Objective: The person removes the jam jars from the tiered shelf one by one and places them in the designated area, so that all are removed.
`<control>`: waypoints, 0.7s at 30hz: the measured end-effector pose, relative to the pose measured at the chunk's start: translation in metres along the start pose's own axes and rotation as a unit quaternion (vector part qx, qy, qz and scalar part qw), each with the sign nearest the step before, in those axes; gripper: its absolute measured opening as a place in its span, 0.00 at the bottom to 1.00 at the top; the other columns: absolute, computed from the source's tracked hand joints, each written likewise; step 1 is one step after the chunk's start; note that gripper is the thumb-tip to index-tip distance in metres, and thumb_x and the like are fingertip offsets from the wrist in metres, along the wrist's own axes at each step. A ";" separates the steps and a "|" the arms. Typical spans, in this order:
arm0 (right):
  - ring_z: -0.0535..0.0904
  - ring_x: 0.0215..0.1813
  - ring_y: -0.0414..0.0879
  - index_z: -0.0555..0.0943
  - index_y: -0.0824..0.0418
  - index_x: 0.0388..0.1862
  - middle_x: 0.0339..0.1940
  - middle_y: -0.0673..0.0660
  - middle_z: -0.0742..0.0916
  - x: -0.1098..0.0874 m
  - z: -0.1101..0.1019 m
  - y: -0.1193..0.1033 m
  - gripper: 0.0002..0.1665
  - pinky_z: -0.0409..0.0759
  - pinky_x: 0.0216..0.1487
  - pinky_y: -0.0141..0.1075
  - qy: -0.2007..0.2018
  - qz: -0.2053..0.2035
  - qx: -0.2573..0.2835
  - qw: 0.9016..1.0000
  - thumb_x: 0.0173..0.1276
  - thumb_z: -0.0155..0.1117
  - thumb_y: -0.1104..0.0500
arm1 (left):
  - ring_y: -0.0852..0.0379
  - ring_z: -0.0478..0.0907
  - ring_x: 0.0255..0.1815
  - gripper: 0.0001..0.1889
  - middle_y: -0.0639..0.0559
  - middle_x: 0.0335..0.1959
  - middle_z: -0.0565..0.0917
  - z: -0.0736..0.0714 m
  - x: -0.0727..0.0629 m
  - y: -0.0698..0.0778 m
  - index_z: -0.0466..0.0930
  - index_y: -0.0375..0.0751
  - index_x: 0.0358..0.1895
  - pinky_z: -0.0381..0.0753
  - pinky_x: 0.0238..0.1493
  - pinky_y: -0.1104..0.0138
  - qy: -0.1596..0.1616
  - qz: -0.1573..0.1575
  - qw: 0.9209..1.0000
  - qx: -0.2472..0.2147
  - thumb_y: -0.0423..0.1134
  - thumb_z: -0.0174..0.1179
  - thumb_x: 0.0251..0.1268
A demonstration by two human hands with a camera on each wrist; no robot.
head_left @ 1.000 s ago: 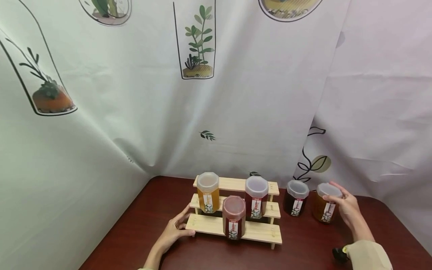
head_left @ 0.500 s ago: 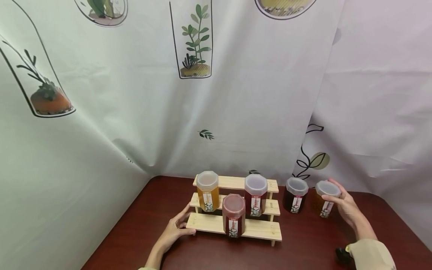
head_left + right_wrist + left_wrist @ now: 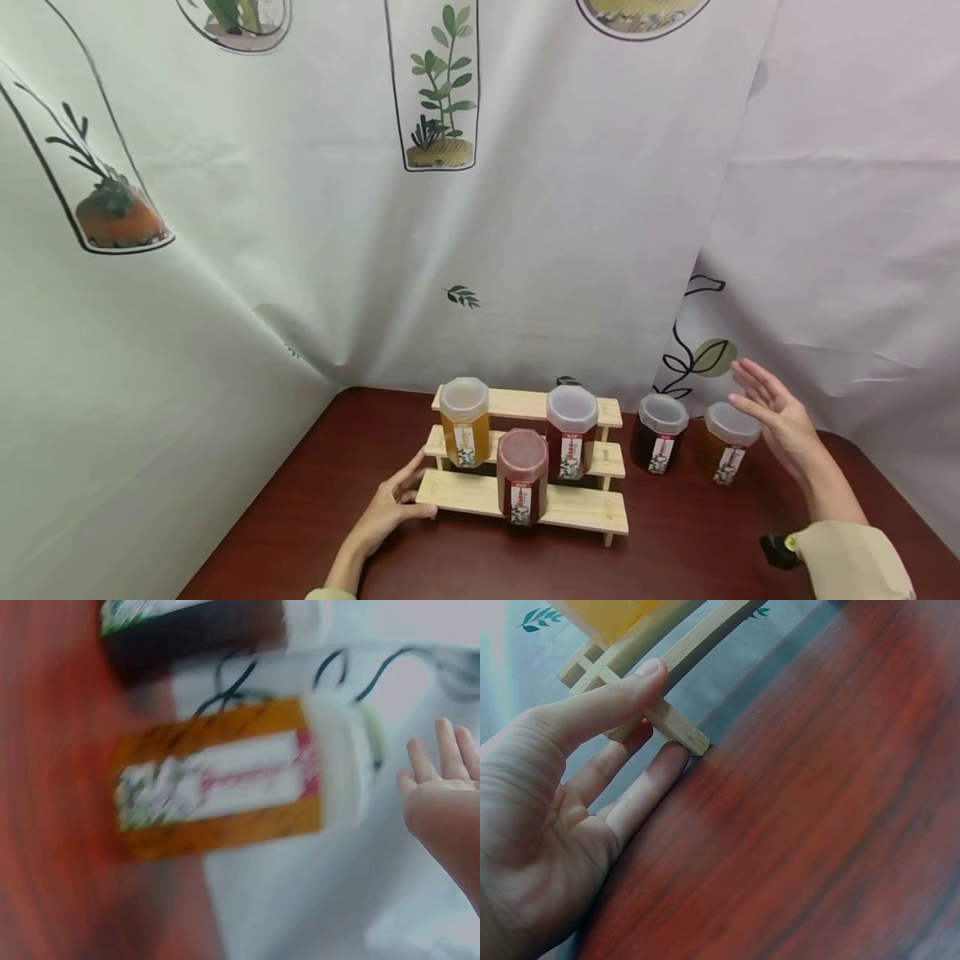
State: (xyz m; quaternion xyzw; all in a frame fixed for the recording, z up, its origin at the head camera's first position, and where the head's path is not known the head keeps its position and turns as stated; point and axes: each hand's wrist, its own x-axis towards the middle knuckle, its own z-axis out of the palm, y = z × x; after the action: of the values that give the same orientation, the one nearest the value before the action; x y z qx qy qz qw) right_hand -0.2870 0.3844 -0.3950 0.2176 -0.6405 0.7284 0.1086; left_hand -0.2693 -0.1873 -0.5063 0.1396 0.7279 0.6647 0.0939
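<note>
My left hand (image 3: 381, 515) holds the left end of a three-step wooden display stand (image 3: 457, 492). In the left wrist view, its thumb lies on a slat and its fingers are at the stand's leg (image 3: 676, 727). My right hand (image 3: 783, 425) is raised above and to the right of an amber jar (image 3: 729, 440), fingers extended, holding nothing. The right wrist view shows that amber jar (image 3: 225, 780) standing apart from the fingers. Beside it stands a dark jar (image 3: 660, 437). On the stand are a yellow jar (image 3: 465, 429), a dark red jar (image 3: 572, 442) and a reddish-lidded jar (image 3: 522, 479).
All this stands on a dark red-brown table (image 3: 315, 500). Behind it hangs a pale cloth (image 3: 570, 208) printed with plants. A small black object (image 3: 780, 550) is at the right sleeve (image 3: 851, 558).
My right hand has let go of the amber jar and lifted up and to the right. The jar stays beside the dark one. My left hand keeps its place on the stand.
</note>
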 end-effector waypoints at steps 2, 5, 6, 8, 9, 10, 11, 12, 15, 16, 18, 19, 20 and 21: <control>0.71 0.64 0.24 0.57 0.56 0.77 0.65 0.36 0.78 0.003 0.013 -0.008 0.37 0.67 0.60 0.15 -0.016 -0.025 0.012 0.999 0.72 0.46 0.76 | 0.58 0.83 0.43 0.52 0.24 0.71 0.62 0.000 0.000 0.000 0.44 0.44 0.79 0.81 0.44 0.68 0.000 0.002 1.000 0.000 0.31 0.70 0.56; 0.71 0.67 0.28 0.61 0.58 0.75 0.66 0.41 0.78 0.005 0.032 -0.016 0.35 0.68 0.61 0.17 -0.042 -0.058 0.041 0.997 0.71 0.45 0.78 | 0.59 0.83 0.44 0.52 0.24 0.70 0.63 0.000 0.001 0.000 0.44 0.44 0.79 0.81 0.45 0.69 0.001 0.001 1.000 0.001 0.31 0.70 0.56; 0.71 0.68 0.29 0.61 0.59 0.74 0.67 0.42 0.78 0.006 0.038 -0.017 0.35 0.68 0.62 0.17 -0.050 -0.066 0.047 0.995 0.71 0.44 0.79 | 0.59 0.83 0.44 0.52 0.24 0.70 0.63 0.000 0.001 0.000 0.44 0.44 0.79 0.81 0.45 0.69 0.000 0.000 1.000 0.001 0.31 0.70 0.56; 0.71 0.68 0.30 0.61 0.60 0.75 0.67 0.43 0.78 0.007 0.050 -0.018 0.35 0.68 0.63 0.18 -0.063 -0.069 0.054 0.994 0.71 0.44 0.79 | 0.59 0.83 0.44 0.52 0.25 0.71 0.63 0.000 0.000 -0.001 0.45 0.44 0.79 0.81 0.45 0.69 0.002 -0.002 1.000 0.002 0.31 0.70 0.55; 0.71 0.68 0.30 0.60 0.61 0.75 0.68 0.43 0.77 0.007 0.056 -0.017 0.35 0.68 0.63 0.18 -0.070 -0.069 0.056 0.994 0.71 0.44 0.79 | 0.59 0.83 0.45 0.52 0.25 0.71 0.63 0.000 0.000 -0.001 0.45 0.44 0.79 0.81 0.45 0.69 0.003 -0.004 1.000 0.001 0.31 0.70 0.55; 0.71 0.68 0.30 0.59 0.61 0.76 0.68 0.43 0.77 0.007 0.062 -0.016 0.36 0.68 0.63 0.18 -0.076 -0.066 0.055 0.993 0.71 0.44 0.79 | 0.58 0.83 0.45 0.52 0.25 0.71 0.63 0.000 0.000 -0.001 0.45 0.45 0.79 0.81 0.45 0.69 0.003 -0.006 1.000 0.002 0.31 0.70 0.55; 0.71 0.69 0.30 0.58 0.62 0.76 0.69 0.43 0.76 0.007 0.068 -0.015 0.36 0.68 0.64 0.18 -0.082 -0.064 0.050 0.993 0.71 0.44 0.79 | 0.58 0.83 0.45 0.52 0.25 0.71 0.62 0.000 -0.001 -0.001 0.45 0.45 0.79 0.81 0.45 0.69 0.004 -0.006 1.000 0.002 0.31 0.70 0.55; 0.70 0.69 0.30 0.57 0.63 0.77 0.69 0.43 0.76 0.006 0.074 -0.013 0.37 0.67 0.64 0.18 -0.088 -0.061 0.048 0.993 0.71 0.45 0.79 | 0.57 0.82 0.45 0.52 0.25 0.71 0.62 0.000 -0.001 0.000 0.45 0.45 0.79 0.81 0.45 0.68 0.005 -0.007 1.000 0.001 0.32 0.70 0.55; 0.70 0.69 0.29 0.55 0.65 0.77 0.69 0.41 0.76 0.003 0.092 -0.005 0.38 0.68 0.64 0.19 -0.103 -0.051 0.037 0.993 0.70 0.46 0.79 | 0.56 0.82 0.45 0.52 0.25 0.71 0.62 0.000 0.000 0.001 0.45 0.45 0.79 0.82 0.44 0.68 0.005 -0.007 1.000 0.000 0.32 0.71 0.55; 0.70 0.69 0.29 0.55 0.65 0.77 0.69 0.41 0.76 0.003 0.098 -0.002 0.38 0.67 0.64 0.19 -0.107 -0.048 0.033 0.993 0.69 0.47 0.79 | 0.56 0.82 0.45 0.52 0.25 0.71 0.62 0.000 0.000 0.001 0.45 0.44 0.79 0.82 0.44 0.68 0.005 -0.007 1.000 0.000 0.33 0.71 0.55; 0.70 0.69 0.28 0.55 0.65 0.77 0.69 0.40 0.76 0.001 0.109 0.005 0.39 0.68 0.64 0.20 -0.117 -0.040 0.027 0.992 0.69 0.48 0.79 | 0.56 0.82 0.45 0.52 0.25 0.71 0.62 0.001 0.000 0.001 0.45 0.44 0.79 0.82 0.43 0.67 0.005 -0.006 1.000 -0.002 0.33 0.71 0.55; 0.70 0.69 0.28 0.55 0.66 0.77 0.69 0.39 0.76 0.001 0.114 0.007 0.38 0.68 0.64 0.20 -0.120 -0.035 0.021 0.992 0.69 0.48 0.78 | 0.56 0.82 0.45 0.52 0.25 0.71 0.62 0.001 0.000 0.001 0.45 0.43 0.79 0.82 0.43 0.67 0.006 -0.006 1.000 -0.003 0.32 0.71 0.54; 0.70 0.69 0.28 0.55 0.66 0.77 0.69 0.38 0.75 0.001 0.119 0.010 0.38 0.67 0.65 0.19 -0.124 -0.030 0.014 0.992 0.69 0.49 0.78 | 0.56 0.82 0.44 0.52 0.25 0.71 0.62 0.001 0.000 0.001 0.45 0.43 0.79 0.82 0.43 0.67 0.006 -0.008 1.000 -0.005 0.32 0.71 0.54; 0.69 0.69 0.27 0.54 0.67 0.77 0.69 0.37 0.75 0.001 0.125 0.013 0.38 0.66 0.65 0.19 -0.127 -0.024 0.005 0.992 0.69 0.50 0.77 | 0.56 0.82 0.44 0.53 0.25 0.71 0.62 0.002 0.000 0.001 0.45 0.43 0.79 0.82 0.43 0.67 0.007 -0.009 1.000 -0.005 0.32 0.71 0.54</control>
State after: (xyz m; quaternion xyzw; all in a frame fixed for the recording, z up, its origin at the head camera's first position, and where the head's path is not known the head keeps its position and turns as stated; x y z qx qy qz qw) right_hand -0.2711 0.2600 -0.3951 0.3244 -0.6398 0.6955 0.0425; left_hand -0.2689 -0.1856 -0.5058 0.1281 0.7265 0.6683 0.0956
